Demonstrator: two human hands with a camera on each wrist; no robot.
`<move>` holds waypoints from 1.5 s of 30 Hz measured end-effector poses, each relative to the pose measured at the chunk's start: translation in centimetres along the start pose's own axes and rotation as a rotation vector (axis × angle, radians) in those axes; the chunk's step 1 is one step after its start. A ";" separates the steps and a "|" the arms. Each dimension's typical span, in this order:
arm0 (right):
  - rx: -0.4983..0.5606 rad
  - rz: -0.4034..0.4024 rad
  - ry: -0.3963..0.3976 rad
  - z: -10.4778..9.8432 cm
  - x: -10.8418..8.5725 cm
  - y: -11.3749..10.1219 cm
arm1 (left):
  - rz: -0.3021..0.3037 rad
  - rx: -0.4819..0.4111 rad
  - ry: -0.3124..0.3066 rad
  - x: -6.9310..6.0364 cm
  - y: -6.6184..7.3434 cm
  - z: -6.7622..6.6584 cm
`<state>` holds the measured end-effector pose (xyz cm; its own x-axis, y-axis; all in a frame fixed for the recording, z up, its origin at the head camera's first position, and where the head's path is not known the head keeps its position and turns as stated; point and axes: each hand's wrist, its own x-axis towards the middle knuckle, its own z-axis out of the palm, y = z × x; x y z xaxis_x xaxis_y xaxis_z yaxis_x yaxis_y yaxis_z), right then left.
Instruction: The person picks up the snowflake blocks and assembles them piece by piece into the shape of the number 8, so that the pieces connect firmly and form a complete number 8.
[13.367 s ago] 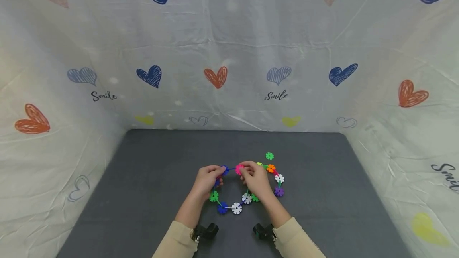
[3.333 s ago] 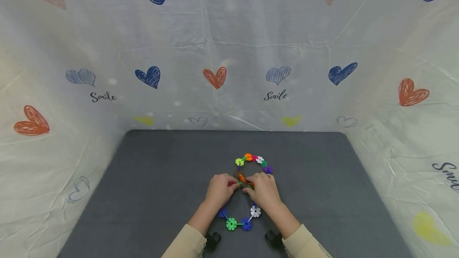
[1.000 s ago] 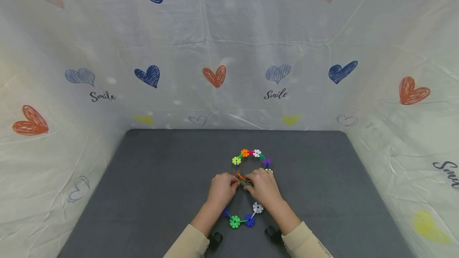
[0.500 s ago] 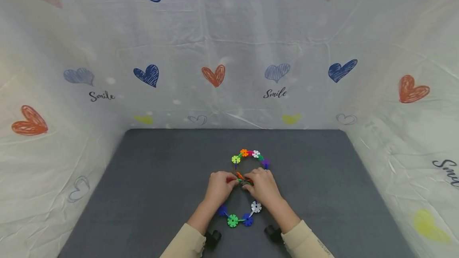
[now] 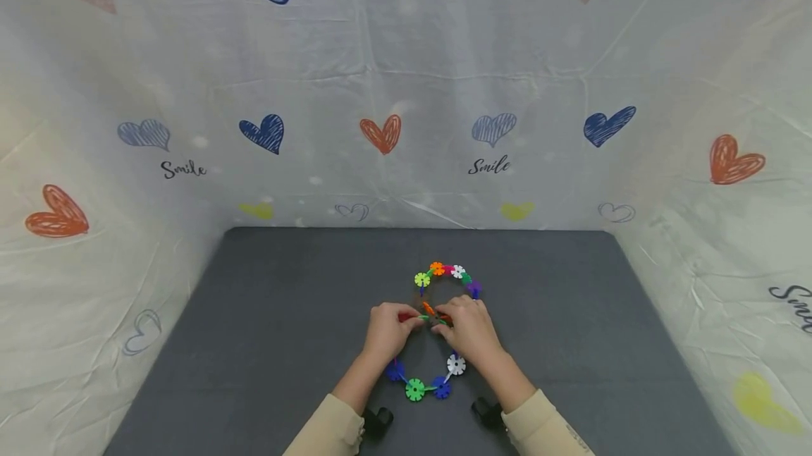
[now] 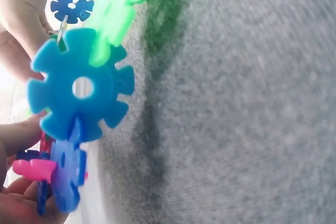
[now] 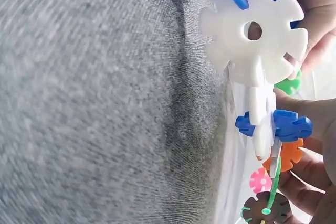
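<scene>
Notched plastic discs, slotted edge to edge, form a chain with a far loop and a near loop. Between the loops, my left hand [image 5: 388,329] pinches a red disc [image 5: 404,317], and a green disc [image 5: 423,317] stands edge-on at its fingertips. My right hand [image 5: 471,323] grips an orange disc [image 5: 447,318] just opposite; another orange disc [image 5: 428,308] tilts between the hands. Whether the green disc is joined on the right is hidden. The left wrist view shows a large blue disc [image 6: 55,87] below the hands; the right wrist view shows a white disc [image 7: 223,40].
The far loop carries a yellow-green disc [image 5: 421,280], a white disc [image 5: 458,271] and a purple disc [image 5: 474,288]. Nearer lie a green disc [image 5: 415,390] and a white disc [image 5: 456,364]. A dark grey table [image 5: 285,315] meets a heart-printed cloth [image 5: 419,160] behind.
Since the earliest frame, the chain has been rearranged into two loops, and the loose green disc has left its place at the back right. Over the last second the hands stay nearly still.
</scene>
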<state>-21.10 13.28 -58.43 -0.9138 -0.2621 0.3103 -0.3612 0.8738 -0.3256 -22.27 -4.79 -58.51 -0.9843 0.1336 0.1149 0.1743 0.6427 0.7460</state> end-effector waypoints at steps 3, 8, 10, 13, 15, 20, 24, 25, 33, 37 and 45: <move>0.004 0.000 -0.005 -0.1 0.0 0.0 | 0.001 0.009 -0.008 0.1 -0.1 0.1; -0.007 -0.016 -0.021 -0.2 0.2 0.0 | -0.011 -0.005 -0.012 0.1 -0.4 0.2; -0.016 -0.014 -0.029 -0.2 0.2 0.0 | -0.021 -0.006 -0.010 0.0 -0.4 0.3; -0.027 0.004 -0.036 -0.2 0.1 0.0 | -0.024 0.004 0.000 -0.1 -0.4 0.4; -0.028 0.013 -0.037 -0.2 0.0 0.0 | -0.015 0.024 0.005 -0.1 -0.4 0.4; -0.021 0.005 -0.031 -0.1 -0.1 0.0 | 0.002 0.051 0.006 -0.1 -0.3 0.4; -0.022 0.000 -0.038 0.0 -0.1 0.0 | -0.006 0.035 0.001 -0.2 -0.5 0.4; -0.019 0.001 -0.041 0.1 -0.1 0.0 | -0.007 0.031 -0.002 -0.2 -0.5 0.4; 0.004 0.006 -0.023 0.3 -0.3 0.1 | -0.037 -0.039 -0.020 -0.3 -0.7 0.3; 0.018 -0.015 -0.010 0.3 -0.4 0.1 | -0.015 -0.030 -0.020 -0.3 -0.6 0.3; 0.051 -0.069 0.004 -0.2 -0.1 -0.4 | 0.017 -0.093 0.000 -0.1 -0.8 0.5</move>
<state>-20.80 13.11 -58.14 -0.8858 -0.3190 0.3371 -0.4321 0.8318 -0.3484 -22.28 -4.93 -59.48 -0.9812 0.1437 0.1286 0.1882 0.5674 0.8017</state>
